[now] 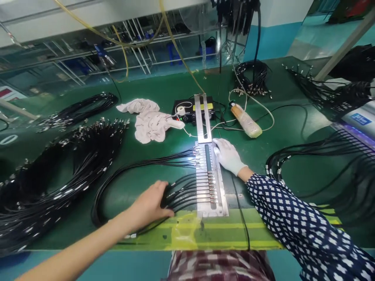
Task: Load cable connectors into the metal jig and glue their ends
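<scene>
My bare left hand (150, 201) curls round a group of black cables (184, 197), thumb toward me and fingers on the far side. Their metal ends sit in a row in a slotted metal fixture (206, 210). Farther up, more black cables (158, 160) reach the fixture's left edge under a bright light. My right hand (228, 156), in a white glove, grips the fixture's right edge; its fingertips are partly hidden. Just beyond them, a slotted metal plate (200, 117) extends from the fixture's far end.
Behind the fixture stands a black control box (190, 111), beside a crumpled white cloth (149, 121). A wrapped handle tool (246, 121) lies right of it. Large cable coils (88, 171) cover the left side. More cables and a labelled machine (359, 119) are at the right.
</scene>
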`<state>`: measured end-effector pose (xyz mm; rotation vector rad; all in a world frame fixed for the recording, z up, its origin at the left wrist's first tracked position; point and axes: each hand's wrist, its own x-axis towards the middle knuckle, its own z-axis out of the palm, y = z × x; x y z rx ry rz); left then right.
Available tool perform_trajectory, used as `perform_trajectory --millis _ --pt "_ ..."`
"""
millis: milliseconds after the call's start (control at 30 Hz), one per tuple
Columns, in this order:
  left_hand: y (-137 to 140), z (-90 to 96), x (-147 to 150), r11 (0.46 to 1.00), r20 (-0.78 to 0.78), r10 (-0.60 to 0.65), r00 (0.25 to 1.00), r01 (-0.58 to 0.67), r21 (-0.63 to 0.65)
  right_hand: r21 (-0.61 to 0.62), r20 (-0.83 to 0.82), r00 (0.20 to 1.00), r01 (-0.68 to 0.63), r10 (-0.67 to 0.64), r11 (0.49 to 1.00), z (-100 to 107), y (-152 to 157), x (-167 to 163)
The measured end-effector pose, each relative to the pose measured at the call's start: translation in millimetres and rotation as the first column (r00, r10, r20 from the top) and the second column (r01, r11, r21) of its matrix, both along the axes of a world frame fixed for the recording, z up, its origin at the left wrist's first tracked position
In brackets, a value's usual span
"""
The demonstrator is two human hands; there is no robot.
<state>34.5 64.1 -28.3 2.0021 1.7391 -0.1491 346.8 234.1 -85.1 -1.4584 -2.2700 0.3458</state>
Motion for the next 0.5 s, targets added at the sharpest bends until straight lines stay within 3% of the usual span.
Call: perform_trajectory --millis 133,300,367,433,500 --pt "-31.1 -2.6 14.3 0.994 -0.007 0.044 0.999 -0.044 -0.103 -0.007 -0.002 1.0 0.0 0.0 1.0 1.1 -0.3 -0.4" --pt "-18.7 1.5 18.0 0.994 -0.021 0.006 1.0 -0.008 -0.112 -0.006 0.002 1.0 0.012 -0.012 1.0 2.4 -1.8 -1.3" --pt "-14.5 1.6 13.4 0.987 0.077 0.066 0.995 -0.054 -0.151 -0.007 0.004 1.0 0.013 -0.013 1.0 3.1 -2.4 -1.5" --pt "-12.5 2.0 7.6 0.938 0.251 0.19 0.949 -0.1 -0.333 -0.007 0.004 1.0 0.009 -0.009 1.0 3.8 -2.9 -1.6" --pt "-9.8 6.1 4.4 0.802 0.346 0.365 0.864 -0.103 -0.589 -0.01 0.003 1.0 0.006 -0.006 1.0 4.5 -3.3 -1.6"
